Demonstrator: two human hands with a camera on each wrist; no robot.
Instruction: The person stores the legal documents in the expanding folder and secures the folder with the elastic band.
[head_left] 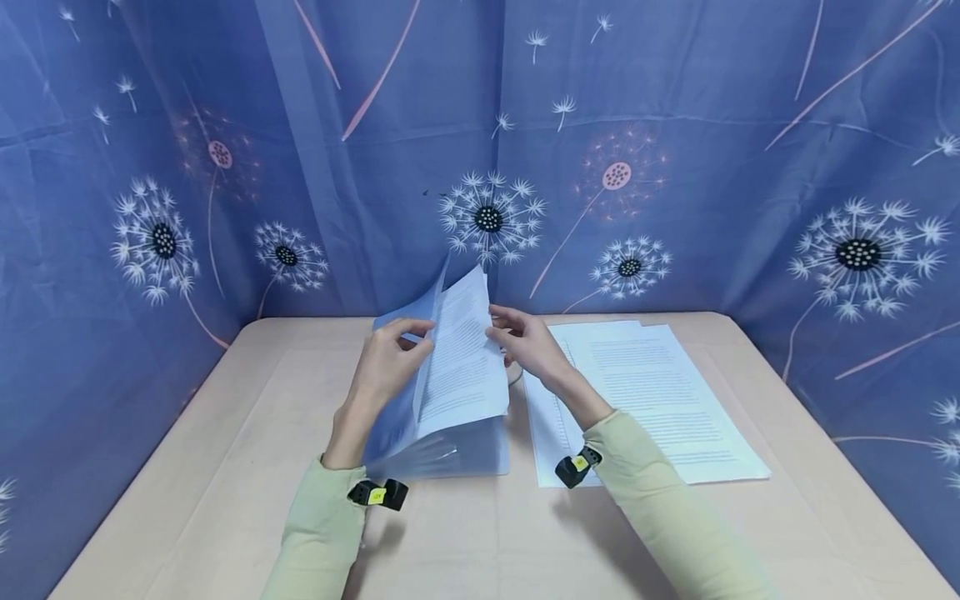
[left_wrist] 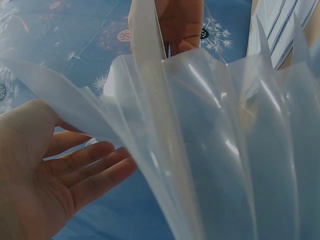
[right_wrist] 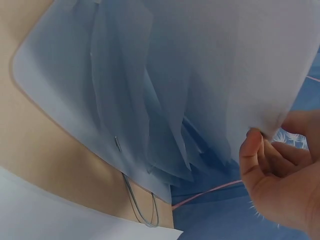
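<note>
A blue folder (head_left: 480, 454) with clear plastic sleeves (left_wrist: 215, 140) stands partly opened at the table's middle. Printed sheets (head_left: 461, 358) rise upright among the sleeves. At the left, thumb and forefinger of my left hand (head_left: 384, 360) pinch the edge of a clear sleeve; its other fingers are loosely extended in the left wrist view. My right hand (head_left: 534, 343) pinches the sheets by their right edge, near the top. Seen from the right wrist, that hand (right_wrist: 285, 175) has its thumb and fingertips on the edge of the pale sheets (right_wrist: 280, 55).
More printed papers (head_left: 660, 400) lie overlapping to the right of the folder. A thin elastic loop (right_wrist: 156, 217) sticks out from the folder's edge. Behind the pale table (head_left: 247, 417) hangs a blue dandelion-patterned curtain (head_left: 390, 200).
</note>
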